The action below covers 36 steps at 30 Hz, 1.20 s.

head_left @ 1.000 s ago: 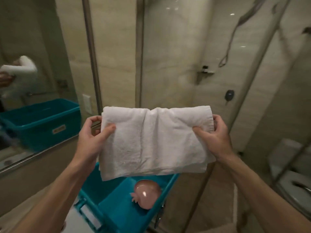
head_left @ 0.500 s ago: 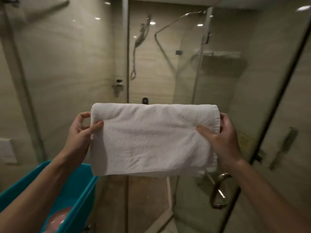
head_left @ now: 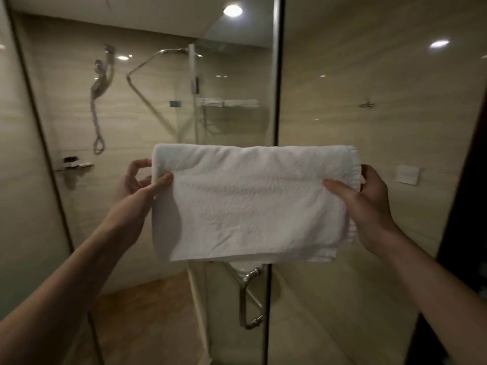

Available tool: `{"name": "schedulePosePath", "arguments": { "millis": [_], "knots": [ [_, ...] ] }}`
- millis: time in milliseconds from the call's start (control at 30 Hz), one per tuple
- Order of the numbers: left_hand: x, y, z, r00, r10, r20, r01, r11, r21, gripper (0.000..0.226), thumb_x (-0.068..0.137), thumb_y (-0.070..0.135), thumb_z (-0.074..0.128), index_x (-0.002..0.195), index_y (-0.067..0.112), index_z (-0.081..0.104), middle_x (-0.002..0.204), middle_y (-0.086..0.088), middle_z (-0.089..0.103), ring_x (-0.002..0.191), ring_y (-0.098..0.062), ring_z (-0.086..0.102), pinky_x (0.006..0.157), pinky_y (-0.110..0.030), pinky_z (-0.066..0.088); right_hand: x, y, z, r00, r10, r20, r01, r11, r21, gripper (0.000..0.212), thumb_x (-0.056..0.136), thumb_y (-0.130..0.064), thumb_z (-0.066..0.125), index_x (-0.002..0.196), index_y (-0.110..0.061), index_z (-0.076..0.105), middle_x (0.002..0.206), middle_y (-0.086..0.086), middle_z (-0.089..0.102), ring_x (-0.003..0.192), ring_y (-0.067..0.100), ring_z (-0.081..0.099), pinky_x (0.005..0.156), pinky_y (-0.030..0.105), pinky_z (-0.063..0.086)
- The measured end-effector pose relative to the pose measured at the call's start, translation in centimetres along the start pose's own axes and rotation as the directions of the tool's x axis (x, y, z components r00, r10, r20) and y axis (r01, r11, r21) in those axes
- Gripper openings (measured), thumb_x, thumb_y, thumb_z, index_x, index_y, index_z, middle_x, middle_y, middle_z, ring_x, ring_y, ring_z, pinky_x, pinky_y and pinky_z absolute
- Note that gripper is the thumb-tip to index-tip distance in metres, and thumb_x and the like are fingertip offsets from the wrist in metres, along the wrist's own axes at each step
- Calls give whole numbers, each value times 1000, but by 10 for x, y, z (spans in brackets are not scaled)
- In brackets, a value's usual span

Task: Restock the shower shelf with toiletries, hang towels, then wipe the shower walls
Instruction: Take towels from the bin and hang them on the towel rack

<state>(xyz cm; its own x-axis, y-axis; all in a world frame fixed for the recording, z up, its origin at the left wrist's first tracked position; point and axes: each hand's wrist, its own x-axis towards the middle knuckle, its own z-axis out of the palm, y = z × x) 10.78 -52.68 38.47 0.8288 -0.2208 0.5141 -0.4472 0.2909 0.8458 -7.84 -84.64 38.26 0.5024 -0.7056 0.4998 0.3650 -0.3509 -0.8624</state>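
I am holding the folded white towel (head_left: 250, 204) in the air before the glass shower door (head_left: 271, 75), left hand (head_left: 139, 184) and right hand (head_left: 369, 198) pinching its ends. If one pinch is loosening, the fold may be dropping open.

I record the towel (head_left: 250, 201) as white terry cloth, matt and nubbly. The glass panel (head_left: 229, 122) at centre is smooth and glossy, throwing back ceiling lights. Its handle (head_left: 249, 299) is polished metal. The far wall tiles (head_left: 147, 127) are glossy and stone-patterned. The shower hose (head_left: 93, 119) at far left looks like ribbed metal.
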Motion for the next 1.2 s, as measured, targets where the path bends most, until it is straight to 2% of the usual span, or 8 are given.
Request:
{"name": "schedulePosePath", "arguments": {
  "millis": [167, 300, 400, 567, 767, 867, 1000, 1200],
  "knots": [
    [8, -21, 72, 994, 37, 99, -29, 996, -87, 27, 91, 8, 69, 112, 17, 54, 82, 1, 77, 68, -9, 68, 59, -26, 59, 8, 2, -56, 990, 43, -135, -47, 999, -28, 25, 80, -18, 80, 103, -21, 71, 95, -5, 77, 80, 10, 74, 63, 28, 57],
    [16, -34, 118, 978, 36, 206, -8, 991, -131, 24, 91, 11, 71, 105, 23, 56, 95, -8, 77, 76, -17, 69, 61, -32, 59, 15, 9, -90, 970, 71, -233, -78, 997, -20, 22, 80, -17, 80, 98, -25, 73, 89, -8, 77, 75, 8, 74, 59, 25, 55],
    [23, -39, 153, 969, 33, 243, -1, 991, -132, 26, 91, 15, 72, 112, 19, 57, 95, -7, 78, 75, -17, 69, 61, -35, 58, 28, 17, -112, 963, 60, -265, -73, 997, -41, 23, 83, -15, 79, 95, -32, 70, 88, -11, 75, 72, 4, 73, 59, 24, 53],
    [35, -50, 227, 946, 32, 323, 10, 991, -130, 30, 92, 17, 72, 117, 15, 56, 95, -8, 77, 76, -23, 72, 64, -41, 62, 77, 40, -153, 956, 41, -291, -82, 988, -129, 34, 86, -21, 77, 117, -29, 67, 99, -11, 68, 88, 10, 64, 70, 28, 50],
    [75, -86, 317, 952, -12, 306, 48, 993, -111, 30, 92, 25, 71, 117, 25, 55, 93, 1, 76, 83, -21, 75, 67, -40, 63, 154, 78, -204, 960, 2, -280, -51, 984, -168, 42, 87, -27, 75, 128, -29, 63, 106, -11, 67, 95, 11, 63, 74, 30, 50],
    [104, -113, 357, 961, -38, 276, 63, 995, -83, 30, 94, 28, 68, 120, 25, 53, 103, -4, 72, 87, -24, 72, 66, -42, 62, 201, 99, -220, 957, -9, -291, -35, 988, -148, 39, 86, -25, 77, 122, -29, 64, 104, -11, 67, 93, 10, 63, 73, 29, 50],
    [152, -150, 407, 975, -61, 216, 79, 994, -79, 27, 95, 23, 67, 119, 19, 55, 106, -10, 71, 83, -22, 70, 58, -34, 58, 265, 121, -233, 961, -42, -272, 7, 992, -127, 27, 85, -21, 77, 107, -30, 65, 94, -14, 67, 83, 6, 64, 62, 25, 47],
    [212, -196, 440, 980, -133, 151, 143, 988, -57, 37, 93, 27, 69, 127, 23, 54, 119, -15, 64, 104, -32, 67, 82, -51, 59, 348, 149, -233, 972, -106, -209, 80, 988, -128, 23, 84, -19, 77, 104, -27, 67, 92, -11, 71, 71, -4, 67, 54, 14, 51]
  ]
}}
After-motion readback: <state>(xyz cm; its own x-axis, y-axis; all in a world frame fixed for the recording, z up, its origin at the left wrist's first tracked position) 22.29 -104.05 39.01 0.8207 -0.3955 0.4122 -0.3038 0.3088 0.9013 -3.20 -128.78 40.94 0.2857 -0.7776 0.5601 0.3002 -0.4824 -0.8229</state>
